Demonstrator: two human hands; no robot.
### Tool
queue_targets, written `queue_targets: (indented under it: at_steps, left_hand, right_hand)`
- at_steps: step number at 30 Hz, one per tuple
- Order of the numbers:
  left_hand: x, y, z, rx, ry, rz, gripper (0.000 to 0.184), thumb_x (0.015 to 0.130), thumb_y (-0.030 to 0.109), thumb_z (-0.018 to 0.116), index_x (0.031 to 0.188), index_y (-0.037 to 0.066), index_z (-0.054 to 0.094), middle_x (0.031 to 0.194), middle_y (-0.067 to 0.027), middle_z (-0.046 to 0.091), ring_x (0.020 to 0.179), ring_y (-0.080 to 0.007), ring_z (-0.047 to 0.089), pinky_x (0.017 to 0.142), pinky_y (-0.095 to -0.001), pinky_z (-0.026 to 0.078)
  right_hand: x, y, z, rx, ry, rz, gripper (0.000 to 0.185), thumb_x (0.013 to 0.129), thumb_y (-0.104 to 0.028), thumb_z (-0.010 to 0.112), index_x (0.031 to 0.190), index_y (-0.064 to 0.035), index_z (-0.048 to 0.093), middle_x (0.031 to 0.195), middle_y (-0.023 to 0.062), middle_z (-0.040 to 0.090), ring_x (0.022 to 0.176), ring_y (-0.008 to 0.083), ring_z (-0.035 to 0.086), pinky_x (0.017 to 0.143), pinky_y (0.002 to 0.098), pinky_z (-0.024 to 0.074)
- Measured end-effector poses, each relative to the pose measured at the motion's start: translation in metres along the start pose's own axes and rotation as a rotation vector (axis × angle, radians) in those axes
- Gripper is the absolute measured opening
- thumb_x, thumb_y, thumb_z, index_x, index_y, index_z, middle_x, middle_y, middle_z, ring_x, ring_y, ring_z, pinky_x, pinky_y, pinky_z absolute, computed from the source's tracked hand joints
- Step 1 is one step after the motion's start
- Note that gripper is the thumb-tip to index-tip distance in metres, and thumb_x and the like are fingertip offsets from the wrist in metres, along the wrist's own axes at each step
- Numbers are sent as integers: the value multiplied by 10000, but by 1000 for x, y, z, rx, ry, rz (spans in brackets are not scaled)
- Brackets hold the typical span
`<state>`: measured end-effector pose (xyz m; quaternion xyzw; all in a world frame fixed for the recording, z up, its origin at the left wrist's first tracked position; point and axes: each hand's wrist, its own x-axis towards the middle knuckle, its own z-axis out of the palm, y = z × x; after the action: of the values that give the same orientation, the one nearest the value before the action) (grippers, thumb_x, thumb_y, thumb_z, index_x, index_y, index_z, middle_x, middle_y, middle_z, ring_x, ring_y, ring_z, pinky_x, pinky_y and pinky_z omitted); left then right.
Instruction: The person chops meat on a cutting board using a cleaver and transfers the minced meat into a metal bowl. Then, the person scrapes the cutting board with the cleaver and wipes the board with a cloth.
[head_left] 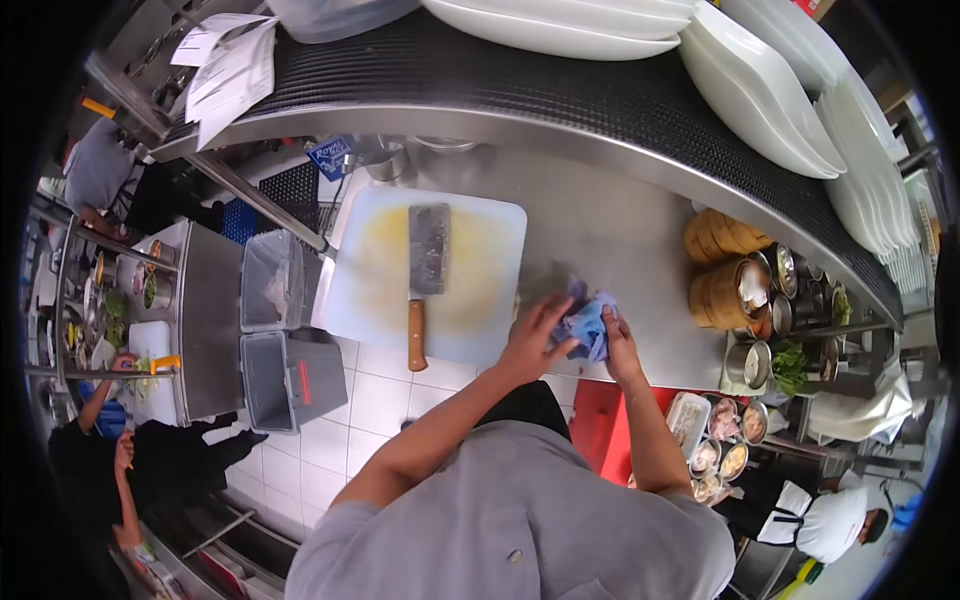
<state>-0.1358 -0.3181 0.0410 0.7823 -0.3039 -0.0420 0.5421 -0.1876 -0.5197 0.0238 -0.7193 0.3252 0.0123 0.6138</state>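
Observation:
A crumpled blue and purple cloth (pixel 588 325) is bunched between my two hands above the steel counter. My right hand (pixel 622 350) grips its right side, thumb on top. On the other side, my left hand (pixel 535 338) has its fingers and thumb around the cloth's edge. Left of my hands lies a white cutting board (pixel 480 230) with yellow stains. A cleaver (pixel 428 250) rests flat on this board, its wet-looking blade pointing away and its wooden handle toward me.
A steel shelf (pixel 480 100) with stacked white dishes (pixel 760 100) overhangs the counter (pixel 600 220). Bamboo steamers (pixel 715 295) and metal containers stand right, near a red board (pixel 600 425) and bowls of food (pixel 725 420). Grey bins (pixel 270 385) stand left. Other people work on both sides.

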Motion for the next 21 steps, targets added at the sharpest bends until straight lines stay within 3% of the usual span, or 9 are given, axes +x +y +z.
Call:
queue_targets:
  at_steps: [2, 4, 6, 10, 12, 15, 18, 19, 21]
  left_hand:
    - [20, -2, 26, -10, 64, 96, 506, 903, 222, 696, 1342, 25, 541, 1368, -223, 519, 1287, -413, 474, 1054, -466, 419]
    - [28, -22, 34, 414, 41, -52, 417, 814, 148, 717, 1178, -3, 581, 1224, -226, 561, 1160, -425, 511, 955, -470, 454]
    - [35, -33, 19, 415, 197, 50, 308, 788, 125, 716, 1044, 17, 583, 1159, -207, 563, 987, -424, 499, 873, -500, 442]
    - [11, -4, -58, 222, 451, 54, 453, 802, 211, 761, 1150, 21, 542, 1150, -175, 550, 1008, -385, 526, 893, -498, 424]
    - [-21, -1, -92, 509, 576, -78, 591, 817, 373, 783, 1210, 30, 505, 1165, -158, 544, 1027, -356, 550, 890, -496, 416]
    - [-72, -13, -128, 839, 279, -726, 670, 833, 582, 718, 1171, 38, 521, 1147, -177, 601, 1048, -353, 623, 909, -531, 434]
    - [-99, -43, -131, 960, 73, -952, 740, 842, 711, 611, 1105, 26, 516, 1005, -206, 673, 894, -392, 683, 864, -574, 447]
    - [-114, -62, -124, 1039, 101, -853, 735, 870, 737, 536, 1071, 30, 524, 800, -153, 686, 725, -366, 691, 764, -544, 473]
    - [-122, -82, -114, 985, 154, -828, 545, 938, 599, 547, 1020, 60, 532, 711, -128, 684, 648, -346, 686, 745, -562, 474]
  right_hand:
    - [-10, -26, 7, 917, -436, 198, 394, 1078, -353, 415, 1273, -35, 543, 1169, 95, 638, 1076, 200, 608, 954, 370, 488]
    - [-10, -21, 31, 964, -392, 186, 374, 1078, -317, 397, 1287, -38, 534, 1191, 95, 629, 1096, 200, 605, 966, 374, 489]
    - [0, -15, 58, 1012, -357, 160, 358, 1079, -281, 379, 1301, -41, 525, 1212, 95, 621, 1117, 200, 602, 979, 379, 490]
    - [-3, -31, 107, 424, -219, -25, 368, 996, -187, 535, 1324, -19, 522, 1245, 116, 620, 1114, 246, 615, 961, 348, 490]
    - [1, -77, 128, 44, -327, -614, 342, 932, -166, 621, 1245, -36, 577, 1183, 185, 619, 1070, 293, 615, 930, 388, 489]
    - [13, -107, 183, -548, -246, -987, 383, 871, -184, 701, 1224, -70, 610, 1199, 192, 576, 1092, 331, 577, 948, 451, 459]
    - [41, -62, 259, -857, -291, -1162, 382, 871, -250, 705, 1199, -77, 612, 1219, 226, 520, 1099, 383, 521, 924, 497, 421]
    - [48, -57, 275, -936, -285, -1111, 409, 882, -282, 686, 1222, -77, 589, 1257, 225, 491, 1144, 394, 486, 941, 514, 404]
    - [93, -57, 297, -968, -272, -1058, 454, 900, -275, 659, 1285, -66, 541, 1240, 233, 499, 1126, 402, 497, 943, 518, 409]
